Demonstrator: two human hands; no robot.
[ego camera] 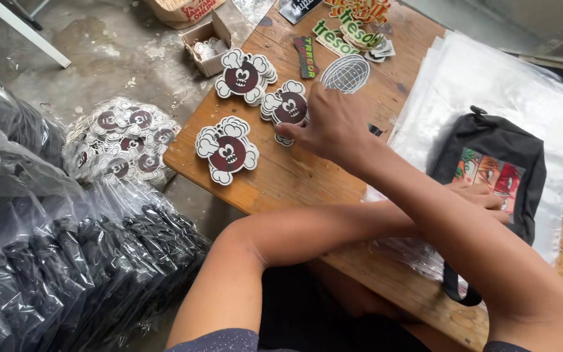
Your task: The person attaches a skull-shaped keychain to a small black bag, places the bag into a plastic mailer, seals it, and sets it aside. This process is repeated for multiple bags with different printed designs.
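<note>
Looking down, I see bagged black packs [66, 274] piled on the floor at the left. Next come three sticker stacks [227, 150] on the wood table [281, 182]. My right hand [330, 124] crosses over and pinches the middle stack [286, 106] with its fingertips. My left hand [480, 195] rests flat on the black bag [509, 146], which lies on clear plastic sheets [464, 78].
</note>
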